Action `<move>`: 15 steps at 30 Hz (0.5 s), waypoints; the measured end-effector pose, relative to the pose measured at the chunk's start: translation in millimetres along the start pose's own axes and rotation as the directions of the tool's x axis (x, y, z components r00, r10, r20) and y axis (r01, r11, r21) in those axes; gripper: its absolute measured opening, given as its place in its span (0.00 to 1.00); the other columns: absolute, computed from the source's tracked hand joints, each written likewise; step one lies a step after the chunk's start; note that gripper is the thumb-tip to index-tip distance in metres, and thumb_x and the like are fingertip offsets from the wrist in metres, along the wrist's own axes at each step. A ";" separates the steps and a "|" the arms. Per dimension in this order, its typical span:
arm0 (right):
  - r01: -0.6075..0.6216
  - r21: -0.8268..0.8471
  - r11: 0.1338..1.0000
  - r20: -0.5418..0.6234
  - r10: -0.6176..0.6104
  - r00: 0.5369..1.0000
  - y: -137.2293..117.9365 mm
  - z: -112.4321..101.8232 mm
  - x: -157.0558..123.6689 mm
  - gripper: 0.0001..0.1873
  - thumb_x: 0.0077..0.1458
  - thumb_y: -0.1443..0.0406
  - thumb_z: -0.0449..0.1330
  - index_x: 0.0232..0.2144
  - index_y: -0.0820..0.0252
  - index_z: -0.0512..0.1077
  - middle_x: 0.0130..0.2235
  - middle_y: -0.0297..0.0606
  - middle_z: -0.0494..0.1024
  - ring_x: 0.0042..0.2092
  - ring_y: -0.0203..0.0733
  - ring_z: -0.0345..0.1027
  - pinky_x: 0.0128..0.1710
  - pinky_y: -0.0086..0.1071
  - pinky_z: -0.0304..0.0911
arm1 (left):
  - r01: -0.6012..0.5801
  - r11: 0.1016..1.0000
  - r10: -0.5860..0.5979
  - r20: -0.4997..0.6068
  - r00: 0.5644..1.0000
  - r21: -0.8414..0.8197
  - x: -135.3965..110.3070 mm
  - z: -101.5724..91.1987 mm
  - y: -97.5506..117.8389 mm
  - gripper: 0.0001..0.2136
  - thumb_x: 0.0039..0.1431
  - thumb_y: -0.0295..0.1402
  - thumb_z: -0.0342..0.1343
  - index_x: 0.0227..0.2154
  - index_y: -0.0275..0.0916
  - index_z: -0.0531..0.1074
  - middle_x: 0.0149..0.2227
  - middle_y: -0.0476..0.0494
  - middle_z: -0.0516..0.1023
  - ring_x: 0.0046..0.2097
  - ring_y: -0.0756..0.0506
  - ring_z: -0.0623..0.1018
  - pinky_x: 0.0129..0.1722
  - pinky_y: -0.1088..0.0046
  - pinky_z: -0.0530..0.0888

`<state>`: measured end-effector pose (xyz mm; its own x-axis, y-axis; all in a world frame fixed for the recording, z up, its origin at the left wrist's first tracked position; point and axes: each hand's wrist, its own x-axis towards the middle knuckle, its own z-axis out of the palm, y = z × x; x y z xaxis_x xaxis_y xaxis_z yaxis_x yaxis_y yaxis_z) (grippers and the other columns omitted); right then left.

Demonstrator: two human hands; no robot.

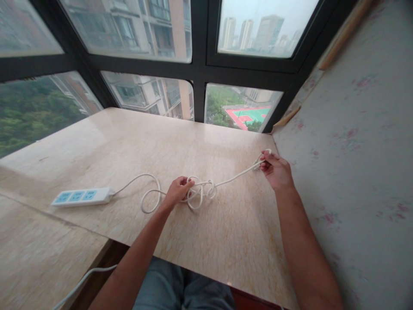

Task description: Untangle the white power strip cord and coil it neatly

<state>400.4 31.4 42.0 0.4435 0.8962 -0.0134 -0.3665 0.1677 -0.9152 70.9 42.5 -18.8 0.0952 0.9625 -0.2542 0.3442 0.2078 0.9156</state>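
Observation:
A white power strip (80,196) lies on the beige marble sill (129,142) at the left. Its white cord (150,193) runs right into a tangle of loops (200,191) near the middle. My left hand (177,190) is closed on the cord at that tangle. From there the cord stretches taut to my right hand (275,170), which is closed around the cord's end near the wall. Whatever is at that end is hidden in my fingers.
Black-framed windows (200,69) stand behind the sill. A flowered wall (355,150) rises at the right. A lower counter (38,254) lies at the front left, with another white cable (80,282) hanging beside my knees.

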 end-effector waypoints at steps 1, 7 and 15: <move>-0.001 -0.002 1.000 0.010 0.001 1.000 2.7 0.6 0.6 0.16 0.36 0.63 0.73 0.28 0.63 0.75 0.23 0.30 0.74 0.20 0.26 0.63 0.17 0.19 0.62 | -0.016 1.000 0.017 -0.018 1.000 0.017 -1.2 0.5 0.7 0.15 0.50 0.44 0.58 0.33 0.36 0.71 0.25 0.48 0.74 0.26 0.47 0.77 0.21 0.75 0.68; -0.014 -0.030 0.999 0.060 0.016 0.998 14.3 5.4 0.0 0.18 0.36 0.60 0.74 0.28 0.62 0.73 0.24 0.30 0.76 0.19 0.27 0.65 0.17 0.19 0.64 | -0.345 0.866 0.429 -0.181 0.885 0.363 -26.9 15.0 10.0 0.20 0.52 0.38 0.59 0.46 0.35 0.71 0.46 0.35 0.75 0.48 0.40 0.75 0.43 0.63 0.73; -0.084 -0.116 0.990 0.183 0.105 0.977 37.4 19.6 -9.0 0.23 0.44 0.50 0.69 0.33 0.61 0.73 0.30 0.36 0.79 0.23 0.29 0.69 0.21 0.22 0.67 | -0.581 0.703 0.580 0.142 0.802 0.409 -53.8 34.1 8.5 0.09 0.55 0.31 0.57 0.38 0.40 0.77 0.39 0.41 0.77 0.44 0.43 0.75 0.47 0.63 0.72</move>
<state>366.7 37.7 15.8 0.2452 0.9688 -0.0350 -0.3047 0.0428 -0.9515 100.6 -13.4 -8.0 0.4090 0.8675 0.2830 0.5690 -0.4849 0.6641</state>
